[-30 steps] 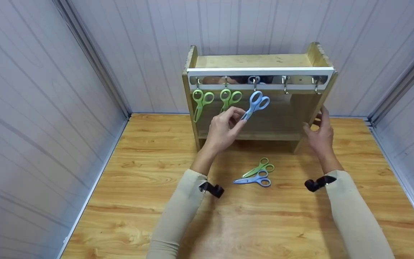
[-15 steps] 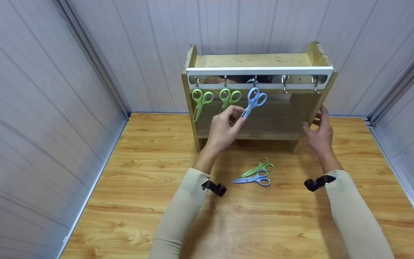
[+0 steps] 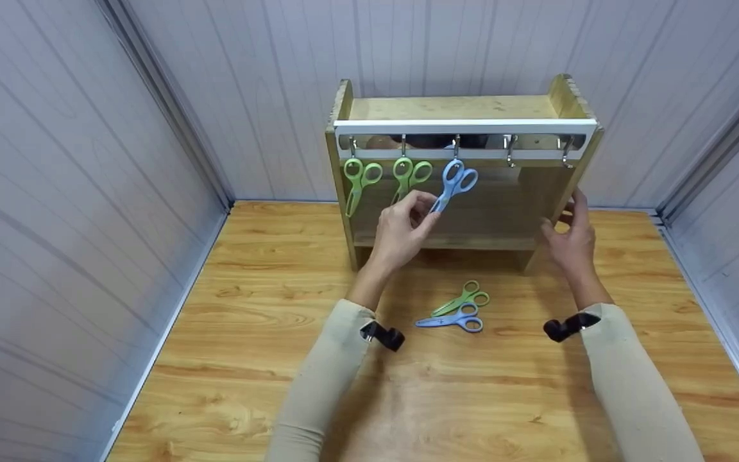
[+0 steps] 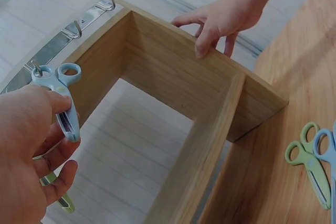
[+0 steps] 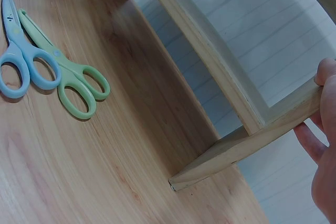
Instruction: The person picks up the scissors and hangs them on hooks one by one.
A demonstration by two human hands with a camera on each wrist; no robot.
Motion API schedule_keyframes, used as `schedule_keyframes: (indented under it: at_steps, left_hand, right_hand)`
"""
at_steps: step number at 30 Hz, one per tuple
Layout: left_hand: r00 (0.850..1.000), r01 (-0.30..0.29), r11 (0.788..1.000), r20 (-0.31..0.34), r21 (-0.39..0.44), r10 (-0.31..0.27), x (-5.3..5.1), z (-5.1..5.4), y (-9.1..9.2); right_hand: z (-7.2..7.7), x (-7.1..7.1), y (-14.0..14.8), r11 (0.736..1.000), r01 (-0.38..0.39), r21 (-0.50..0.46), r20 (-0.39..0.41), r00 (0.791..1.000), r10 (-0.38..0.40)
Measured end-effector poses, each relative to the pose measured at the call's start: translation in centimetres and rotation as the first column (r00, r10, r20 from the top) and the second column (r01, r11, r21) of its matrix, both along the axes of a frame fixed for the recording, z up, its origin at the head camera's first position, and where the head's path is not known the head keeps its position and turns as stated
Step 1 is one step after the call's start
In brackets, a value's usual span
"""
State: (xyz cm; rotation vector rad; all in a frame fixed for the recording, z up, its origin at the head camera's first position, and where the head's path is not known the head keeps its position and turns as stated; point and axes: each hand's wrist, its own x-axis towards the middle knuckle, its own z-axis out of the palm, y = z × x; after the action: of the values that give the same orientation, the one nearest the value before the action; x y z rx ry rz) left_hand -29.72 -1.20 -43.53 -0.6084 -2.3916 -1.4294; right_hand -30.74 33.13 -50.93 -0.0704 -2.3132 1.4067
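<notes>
My left hand [image 3: 401, 231] pinches the blade end of a pair of light-blue scissors [image 3: 454, 183] between thumb and fingers. In the left wrist view, the tip of a metal hook [image 4: 37, 68] pokes through one handle loop of these scissors. On the two hooks to their left hang two green pairs of scissors, the outer green scissors [image 3: 356, 183] and the inner green scissors [image 3: 409, 174], the latter partly hidden by my left hand. My right hand [image 3: 571, 240] grips the right side panel of the wooden shelf [image 3: 552, 199], thumb inside and fingers outside.
A white hook rail [image 3: 466, 126] runs along the shelf's top front; its two right hooks carry nothing. Blue scissors [image 3: 451, 320] lie partly over green scissors [image 3: 459, 301] on the wood-grain surface [image 3: 466, 398] before the shelf. Pale panel walls [image 3: 280, 96] surround it.
The light-blue scissors have shifted slightly left, rising and then dipping a little, with their loop now around the hook's tip. My right hand and the shelf have stayed put.
</notes>
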Motion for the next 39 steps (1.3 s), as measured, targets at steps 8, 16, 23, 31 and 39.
schedule_keyframes:
  at_steps: [8,16,23,31,39]
  left_hand:
    - [1.000,-0.006,0.999,0.028,-0.034,0.007,-0.1,-0.5,0.1]
    - [0.999,0.010,1.000,0.043,-0.028,-0.009,0.0,-1.2,-0.1]
    - [0.999,0.028,0.999,0.021,-0.025,-0.027,-1.0,-2.8,-0.2]
    - [0.999,0.002,0.999,0.034,-0.040,0.000,0.1,-1.7,0.0]
    - [0.999,0.000,0.998,0.051,-0.061,0.003,0.4,-1.8,-0.1]
  right_hand:
    - [-0.1,0.1,0.0,1.000,-0.019,0.010,-0.012,1.000,0.019]
    - [0.0,0.1,0.1,0.999,-0.029,0.013,-0.010,1.000,0.030]
    - [0.0,0.1,0.0,0.999,-0.034,0.009,-0.001,0.999,0.034]
    - [0.0,0.1,0.1,1.000,-0.029,-0.001,-0.001,1.000,0.029]
    - [0.0,0.1,-0.1,1.000,0.002,0.004,-0.005,1.000,-0.002]
